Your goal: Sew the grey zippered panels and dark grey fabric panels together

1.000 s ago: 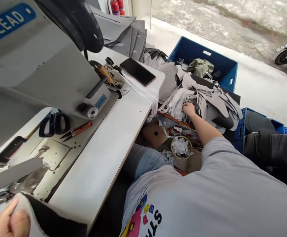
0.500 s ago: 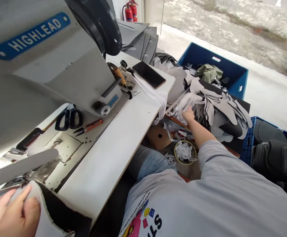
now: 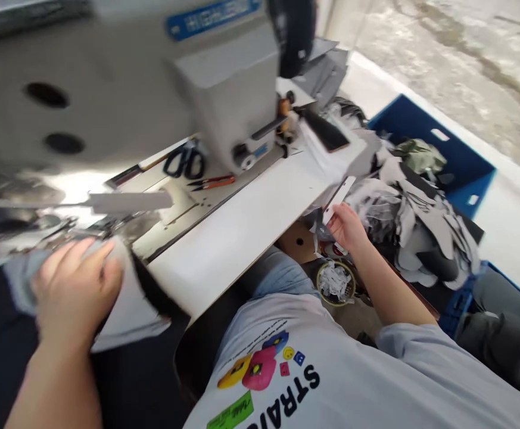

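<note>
At lower left, my left hand point(image 3: 78, 289) is closed over a light grey fabric piece point(image 3: 123, 304) with a black side, close to the needle area of the sewing machine point(image 3: 130, 77). The fingers curve over the cloth, and its far part is hidden under them. Beyond the table's right edge, my right hand point(image 3: 349, 227) pinches a narrow white strip point(image 3: 341, 195) between thumb and fingers. A small dark piece point(image 3: 321, 226) hangs beside those fingertips; whether it is joined to the strip I cannot tell.
Black-handled scissors point(image 3: 184, 162) and orange thread snips point(image 3: 212, 182) lie on the machine bed. A phone point(image 3: 326, 130) rests on the white table point(image 3: 237, 226). Cut grey pieces point(image 3: 424, 220) pile up at right, before a blue crate point(image 3: 469, 161). Below stands a scrap-filled basket point(image 3: 352, 286).
My right hand has left the pile of cut pieces and come back towards the table with a white strip. My left hand stays on the fabric while the view has swung left.
</note>
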